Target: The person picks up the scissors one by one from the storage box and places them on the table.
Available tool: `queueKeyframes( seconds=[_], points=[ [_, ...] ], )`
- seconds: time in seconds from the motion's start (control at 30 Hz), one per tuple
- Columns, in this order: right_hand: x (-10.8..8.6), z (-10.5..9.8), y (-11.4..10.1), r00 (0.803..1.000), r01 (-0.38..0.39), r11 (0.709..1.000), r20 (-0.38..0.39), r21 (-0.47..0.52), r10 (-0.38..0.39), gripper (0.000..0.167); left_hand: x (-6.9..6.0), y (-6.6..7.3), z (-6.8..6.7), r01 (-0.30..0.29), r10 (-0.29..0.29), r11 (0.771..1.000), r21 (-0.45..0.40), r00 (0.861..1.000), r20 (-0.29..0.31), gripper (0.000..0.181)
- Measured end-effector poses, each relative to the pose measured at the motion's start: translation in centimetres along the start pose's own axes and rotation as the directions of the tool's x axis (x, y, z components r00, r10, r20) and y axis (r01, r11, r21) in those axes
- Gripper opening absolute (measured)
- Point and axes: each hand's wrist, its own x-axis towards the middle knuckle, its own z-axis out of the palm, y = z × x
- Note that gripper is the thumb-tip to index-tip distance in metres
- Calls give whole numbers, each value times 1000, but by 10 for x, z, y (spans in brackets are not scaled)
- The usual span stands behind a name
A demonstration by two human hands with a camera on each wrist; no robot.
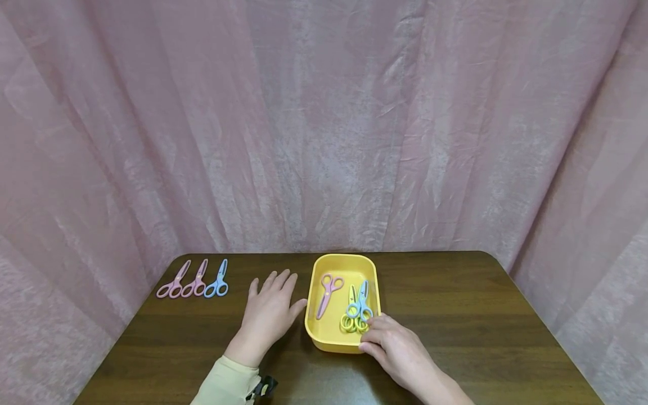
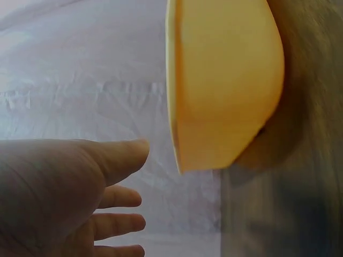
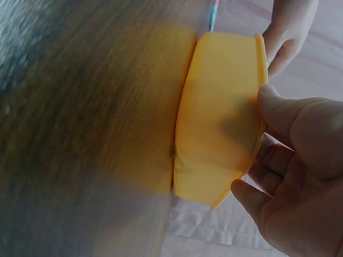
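A yellow plastic box [image 1: 334, 347] stands on the table, and my right hand [image 1: 399, 346] pinches its rim at the near right corner. In the right wrist view the thumb [image 3: 276, 107] presses the rim from outside, with other fingers over the edge. Inside the box lie pink scissors [image 1: 327, 295] on the left. Blue scissors [image 1: 361, 298] rest partly over yellow-green scissors [image 1: 347, 324] on the right; my fingertips are close to their handles. My left hand [image 1: 269, 315] is just left of the box, fingers straight and spread, holding nothing.
At the table's far left, two pink scissors [image 1: 175, 286] [image 1: 198, 283] and one blue pair [image 1: 220, 282] lie in a row, blades pointing away. A pink curtain [image 1: 324, 140] hangs behind the brown wooden table [image 1: 445, 292].
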Motion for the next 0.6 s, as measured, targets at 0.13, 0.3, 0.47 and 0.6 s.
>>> queueKeyframes(
  seconds=[0.13,0.3,0.47,0.6],
  points=[
    [0,0,0,1000,4,1000,-4,-6,-4,15,1,9,-1,-27,27,1000,-11,999,-23,63],
    [-1,2,1,1000,5,1000,-3,-10,-5,15,4,19,1,-56,55,998,-22,998,-42,61],
    [0,1,1,1000,7,1000,-5,-10,-7,15,7,29,5,-90,88,995,-45,995,-57,58],
    [0,1,1,1000,5,1000,0,-4,-5,15,9,34,8,-136,131,990,-40,986,-106,52]
  ],
)
